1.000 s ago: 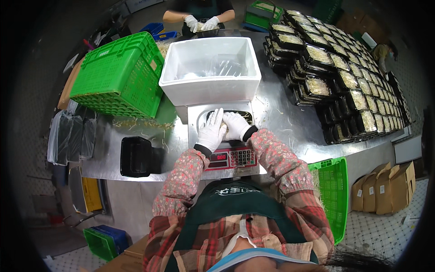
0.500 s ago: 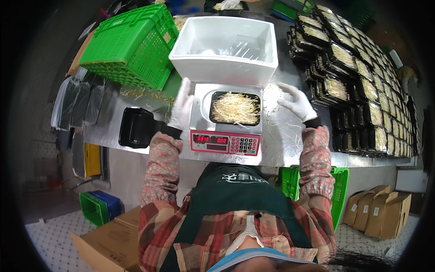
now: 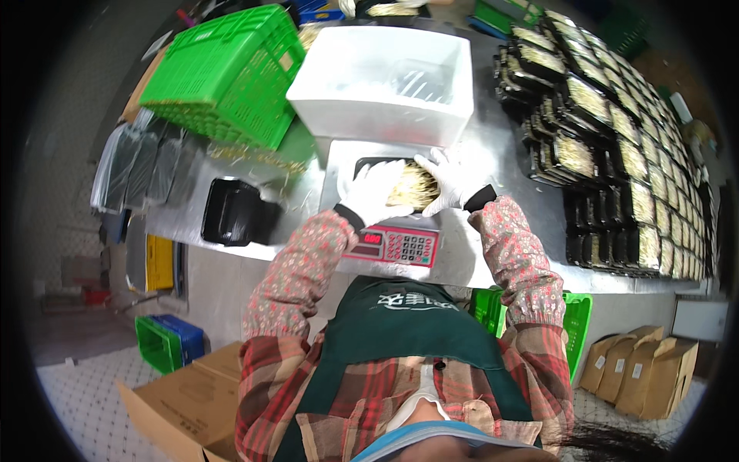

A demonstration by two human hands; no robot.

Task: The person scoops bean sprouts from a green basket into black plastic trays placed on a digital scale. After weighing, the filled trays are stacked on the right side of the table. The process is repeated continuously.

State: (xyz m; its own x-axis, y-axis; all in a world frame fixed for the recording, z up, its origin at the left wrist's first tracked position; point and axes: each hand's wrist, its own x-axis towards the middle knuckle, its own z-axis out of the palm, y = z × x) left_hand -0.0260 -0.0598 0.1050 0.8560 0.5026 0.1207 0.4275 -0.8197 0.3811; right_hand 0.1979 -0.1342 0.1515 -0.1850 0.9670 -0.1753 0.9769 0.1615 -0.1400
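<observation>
A black plastic tray [image 3: 362, 162] of pale bean sprouts [image 3: 412, 187] sits on the weighing scale [image 3: 332, 187] with the red keypad panel. My left hand [image 3: 375, 189], white-gloved, lies over the left part of the sprouts with its fingers stretched out, hiding much of the tray. At the tray's right side, my right hand [image 3: 453, 182], also in a white glove, touches the sprouts and rim with fingers extended and spread. An open black tray [image 3: 231, 212] stands on the metal table left of the scale.
Behind the scale stands a white foam box [image 3: 377, 119]. Green crates [image 3: 223, 73] are at the far left, near plastic-wrapped black trays [image 3: 127, 169]. Stacked sprout-filled trays [image 3: 573, 150] cover the right side. Cardboard boxes [image 3: 188, 393] lie on the floor. Another person's gloved hand [image 3: 348, 8] shows at the far edge.
Both hands have moved inward from either side of the scale onto the tray of sprouts. The left forearm now covers part of the scale's display.
</observation>
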